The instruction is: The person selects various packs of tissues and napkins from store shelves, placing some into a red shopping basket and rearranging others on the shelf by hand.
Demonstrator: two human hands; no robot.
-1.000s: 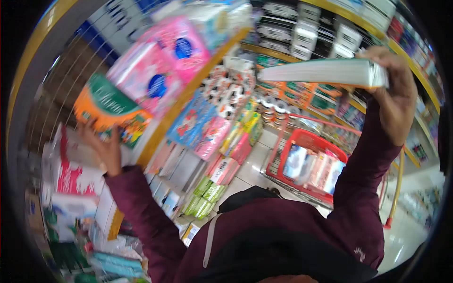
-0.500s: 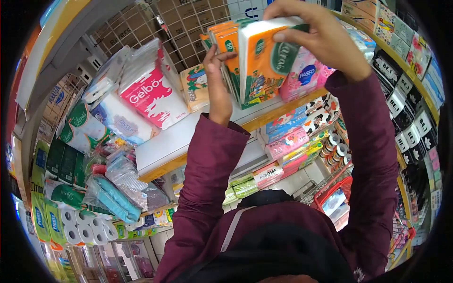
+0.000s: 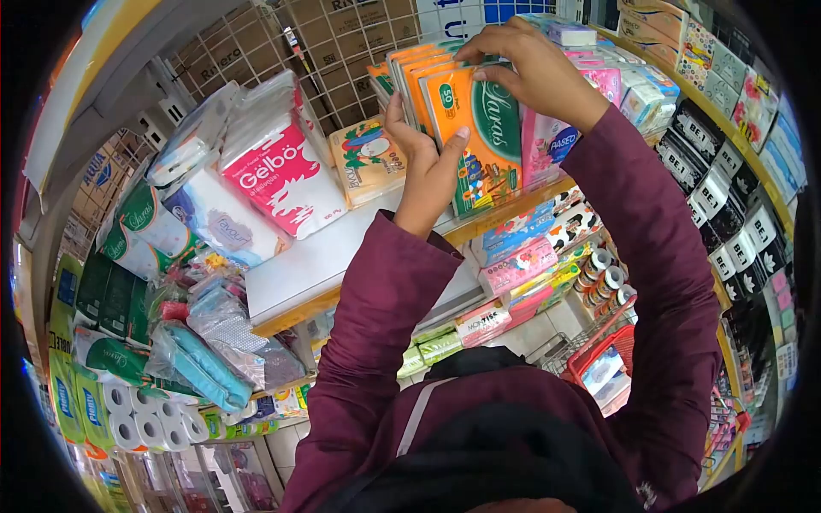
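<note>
An orange and green tissue pack (image 3: 481, 141) marked "Saras" stands upright on the white shelf (image 3: 304, 272), at the front of a row of similar orange packs (image 3: 410, 73). My left hand (image 3: 423, 167) is closed on its left side, the thumb across the front and the fingers along the row's side. At the top edge, my right hand (image 3: 543, 77) pinches the same pack, thumb on the front and fingertips over the top. A pink "Paseo" pack (image 3: 547, 141) stands just to the right. A yellowish napkin pack (image 3: 368, 158) lies to the left.
"Gelbo" packs (image 3: 282, 175) and a "Favour" pack (image 3: 224, 218) fill the shelf's left. A wire grid (image 3: 342, 73) with cartons behind it backs the shelf. Lower down are more tissue packs (image 3: 517, 265) and a red basket (image 3: 599, 363). Black "BE.1" packs (image 3: 723, 192) line the right.
The orange tissue pack has come down and its front now turns more towards me. My left hand has shifted right, its thumb now on the pack's front. My right hand has moved slightly left and down.
</note>
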